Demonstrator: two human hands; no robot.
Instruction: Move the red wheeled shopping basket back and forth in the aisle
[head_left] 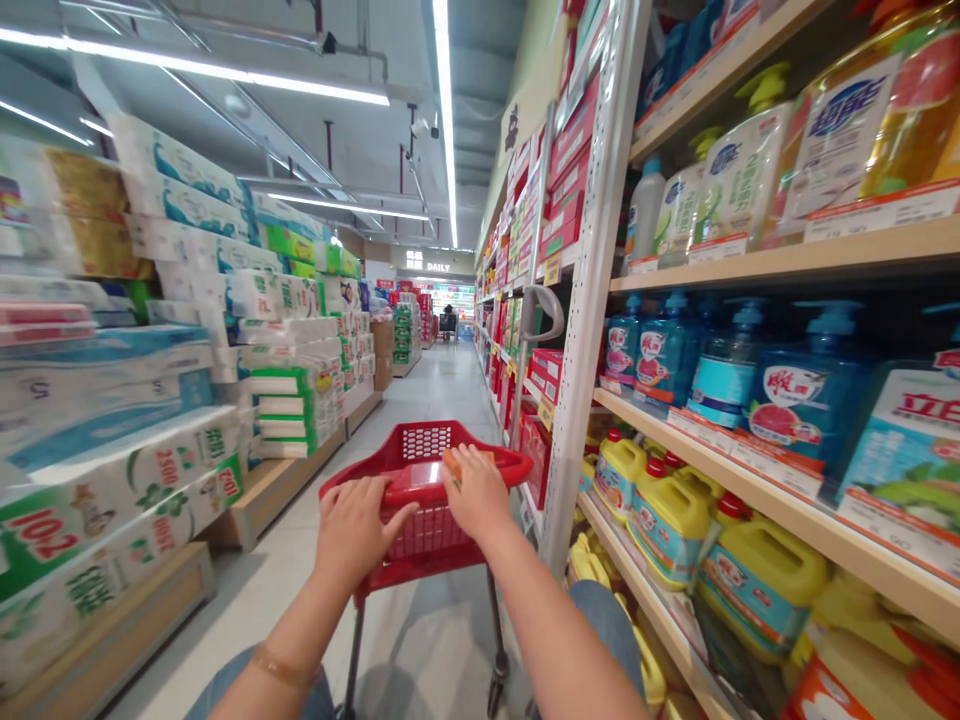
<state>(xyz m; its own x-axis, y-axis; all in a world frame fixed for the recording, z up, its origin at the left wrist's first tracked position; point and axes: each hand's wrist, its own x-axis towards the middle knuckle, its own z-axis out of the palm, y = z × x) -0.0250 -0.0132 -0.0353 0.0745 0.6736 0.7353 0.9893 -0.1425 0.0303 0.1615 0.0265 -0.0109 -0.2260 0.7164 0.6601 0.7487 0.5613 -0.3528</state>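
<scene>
A red shopping cart (433,566) with a perforated plastic basket stands right in front of me in the aisle. My left hand (356,520) grips the left part of its red handle (416,480), fingers over the bar and thumb stretched inward. Toward the right end, my right hand (474,492) is wrapped over the same handle. An orange patch (484,457) shows by its fingers; whether it is a separate item or part of the handle I cannot tell. Little of the basket's inside is visible behind the handle and hands.
Shelves on the right hold pump bottles (795,385) and yellow jugs (765,580). A white post (589,300) and a grey handle (544,312) edge the aisle. Tissue packs (127,510) are stacked on low wooden platforms at left. Tiled floor (439,385) runs ahead; a person (448,318) is far down.
</scene>
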